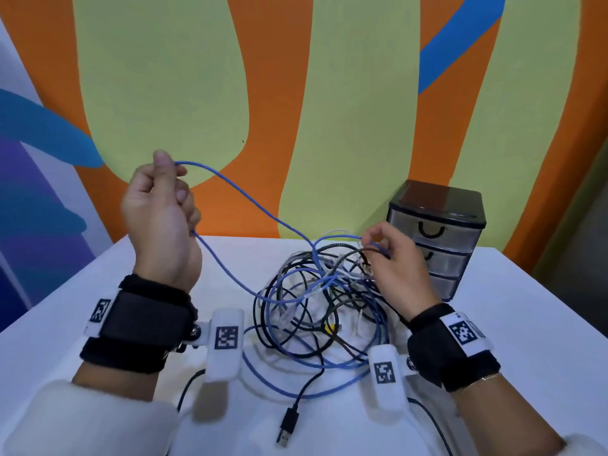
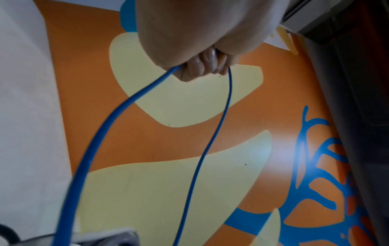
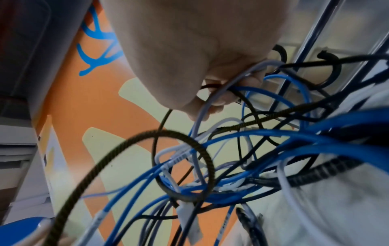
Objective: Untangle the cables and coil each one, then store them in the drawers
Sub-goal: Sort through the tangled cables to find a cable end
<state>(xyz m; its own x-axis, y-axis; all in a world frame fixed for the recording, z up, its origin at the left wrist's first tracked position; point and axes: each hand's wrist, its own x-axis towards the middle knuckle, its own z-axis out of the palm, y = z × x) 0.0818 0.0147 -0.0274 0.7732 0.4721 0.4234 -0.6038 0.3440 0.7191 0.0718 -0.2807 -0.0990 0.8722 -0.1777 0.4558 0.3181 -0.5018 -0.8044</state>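
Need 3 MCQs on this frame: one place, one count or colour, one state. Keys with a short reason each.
1. Where is the drawer unit?
A. far right of the table, by the wall
B. near left corner
C. on the floor

2. How many drawers does it have?
A. one
B. three
C. five

3. What is the left hand doing?
A. lying flat on the table
B. holding a blue cable raised above the tangle
C. pulling a drawer

Key:
1 A, the unit stands at the table's far right against the wall.
2 B, three fronts are stacked, all closed.
3 B, the blue cable runs from its fist to the tangle, where the right hand pinches cables.
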